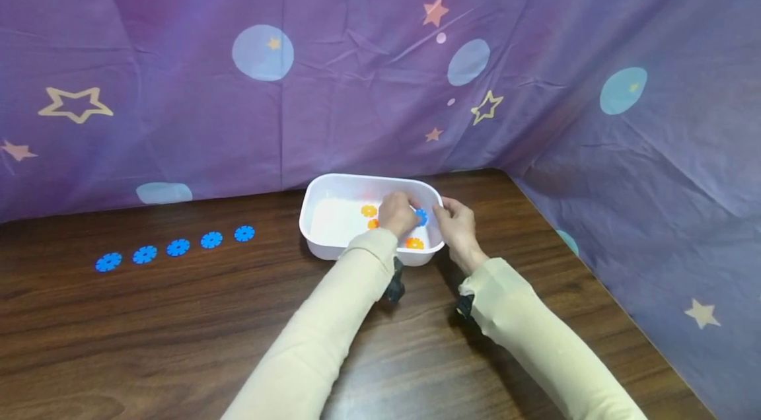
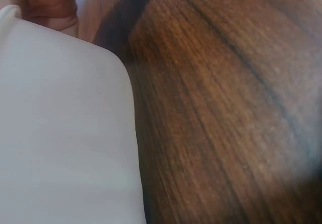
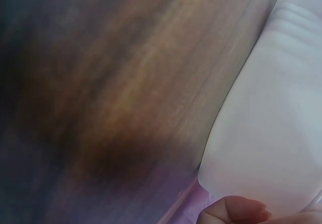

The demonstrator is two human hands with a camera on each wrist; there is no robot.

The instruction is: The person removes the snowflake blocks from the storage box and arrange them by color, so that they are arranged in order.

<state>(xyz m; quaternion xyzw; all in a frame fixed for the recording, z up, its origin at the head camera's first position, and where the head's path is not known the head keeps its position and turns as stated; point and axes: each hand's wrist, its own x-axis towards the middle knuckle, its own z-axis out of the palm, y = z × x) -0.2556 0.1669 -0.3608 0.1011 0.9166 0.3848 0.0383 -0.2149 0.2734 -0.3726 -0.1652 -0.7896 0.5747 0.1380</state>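
Observation:
A white plastic basin [image 1: 333,249] stands on the table, with several flower-shaped discs inside. My left hand [image 1: 398,212] reaches down into it with bent fingers, close beside a blue disc [image 1: 421,217]. The fingertips are hidden, so whether they pinch a disc does not show. Orange discs lie near that hand, one orange disc [image 1: 368,210] to its left and another orange disc [image 1: 414,244] toward the front wall. At the basin's right end my right hand [image 1: 456,225] grips the rim; its fingers [image 3: 234,210] appear against the white wall in the right wrist view.
Several blue discs [image 1: 178,247] lie in a slanting row on the brown wooden table [image 1: 148,341], left of the basin. A purple curtain [image 1: 357,76] with stars and planets hangs right behind the basin and along the table's right edge.

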